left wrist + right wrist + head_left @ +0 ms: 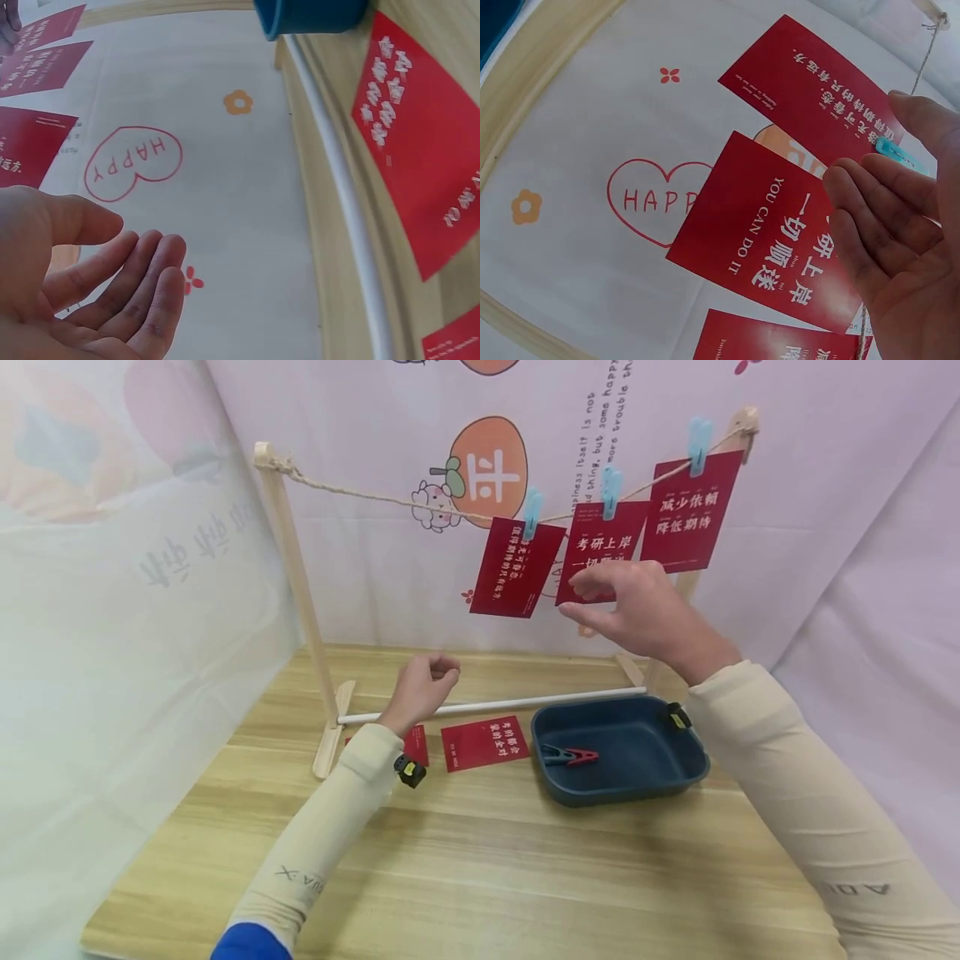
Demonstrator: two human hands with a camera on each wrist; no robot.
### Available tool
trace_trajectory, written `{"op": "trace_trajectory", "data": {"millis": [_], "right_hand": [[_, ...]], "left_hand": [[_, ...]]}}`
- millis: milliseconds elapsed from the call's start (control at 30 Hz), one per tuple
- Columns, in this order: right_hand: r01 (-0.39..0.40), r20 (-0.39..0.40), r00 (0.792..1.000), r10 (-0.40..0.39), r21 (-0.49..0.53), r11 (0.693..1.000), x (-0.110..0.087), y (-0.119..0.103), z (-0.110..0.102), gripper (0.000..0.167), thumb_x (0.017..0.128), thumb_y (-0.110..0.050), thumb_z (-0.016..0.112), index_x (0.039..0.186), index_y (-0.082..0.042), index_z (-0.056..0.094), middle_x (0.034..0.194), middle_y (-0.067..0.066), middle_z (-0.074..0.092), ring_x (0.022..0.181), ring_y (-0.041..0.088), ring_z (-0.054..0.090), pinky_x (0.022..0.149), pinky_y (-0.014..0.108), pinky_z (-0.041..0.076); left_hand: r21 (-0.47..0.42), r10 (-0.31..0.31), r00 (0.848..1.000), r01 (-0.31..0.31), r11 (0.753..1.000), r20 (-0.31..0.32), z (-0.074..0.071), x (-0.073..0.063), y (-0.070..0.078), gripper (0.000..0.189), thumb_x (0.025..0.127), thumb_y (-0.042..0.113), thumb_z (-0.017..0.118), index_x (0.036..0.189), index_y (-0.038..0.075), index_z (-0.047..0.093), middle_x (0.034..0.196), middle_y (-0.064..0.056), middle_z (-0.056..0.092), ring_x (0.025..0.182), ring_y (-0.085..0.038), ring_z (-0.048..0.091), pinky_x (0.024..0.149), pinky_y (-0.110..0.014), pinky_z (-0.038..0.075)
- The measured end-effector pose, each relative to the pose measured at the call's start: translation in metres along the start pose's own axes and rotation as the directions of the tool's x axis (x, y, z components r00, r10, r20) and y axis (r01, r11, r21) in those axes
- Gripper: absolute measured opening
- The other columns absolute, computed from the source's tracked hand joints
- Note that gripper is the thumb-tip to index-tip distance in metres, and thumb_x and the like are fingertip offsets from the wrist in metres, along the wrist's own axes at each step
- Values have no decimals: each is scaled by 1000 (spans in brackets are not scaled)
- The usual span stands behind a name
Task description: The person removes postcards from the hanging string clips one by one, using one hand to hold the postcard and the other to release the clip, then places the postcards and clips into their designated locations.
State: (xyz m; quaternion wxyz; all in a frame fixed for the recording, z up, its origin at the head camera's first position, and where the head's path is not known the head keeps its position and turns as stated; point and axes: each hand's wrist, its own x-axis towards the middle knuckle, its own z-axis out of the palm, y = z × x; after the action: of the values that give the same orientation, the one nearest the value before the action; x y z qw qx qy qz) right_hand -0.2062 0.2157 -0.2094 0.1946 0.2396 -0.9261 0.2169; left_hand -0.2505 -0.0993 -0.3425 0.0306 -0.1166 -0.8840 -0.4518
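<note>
Red rectangular cards (517, 572) hang from twisted twine (375, 496).

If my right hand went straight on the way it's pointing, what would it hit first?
Probably the middle hanging red card, which your right hand overlaps in the head view, though the gap in depth is unclear.

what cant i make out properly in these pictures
- Left table card: head view, the left arm covers part; left wrist view, the frame edges cut it off.
- Small print on the right hanging card: head view, too small; right wrist view, the bottom edge cuts the card off.
- Right post: head view, partly hidden by that card and the right hand.
</note>
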Motion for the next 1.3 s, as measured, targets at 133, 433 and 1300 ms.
{"op": "trace_trajectory", "data": {"millis": [133, 433, 1300], "right_hand": [[-20, -4, 1000, 20, 2, 1000, 3, -4, -3, 51, 92, -32, 82, 135, -6, 70, 127, 15, 76, 114, 36, 74, 98, 54, 62], [14, -78, 997, -15, -4, 1000, 11, -11, -6, 48, 92, -30, 82, 133, -7, 71, 126, 15, 76, 113, 34, 74, 98, 53, 62], [-45, -80, 996, 45, 7, 999, 39, -31, -17, 59, 97, -37, 77, 146, -8, 62, 140, 17, 69, 126, 36, 68, 106, 53, 58]], "left_hand": [[-35, 14, 1000, -14, 999, -10, -2, 4, 6, 27, 104, 18, 63, 125, 4, 72, 124, -15, 75, 118, -31, 71, 104, -44, 59], [-68, 51, 998, -54, 996, -41, -2, 7, 20, 30, 104, 20, 64, 129, 4, 69, 128, -14, 73, 120, -30, 70, 105, -42, 58], [-159, 90, 982, -116, 980, -165, -10, 28, 43, 36, 105, 21, 65, 136, 2, 64, 136, -15, 70, 126, -28, 68, 110, -39, 56]]}}
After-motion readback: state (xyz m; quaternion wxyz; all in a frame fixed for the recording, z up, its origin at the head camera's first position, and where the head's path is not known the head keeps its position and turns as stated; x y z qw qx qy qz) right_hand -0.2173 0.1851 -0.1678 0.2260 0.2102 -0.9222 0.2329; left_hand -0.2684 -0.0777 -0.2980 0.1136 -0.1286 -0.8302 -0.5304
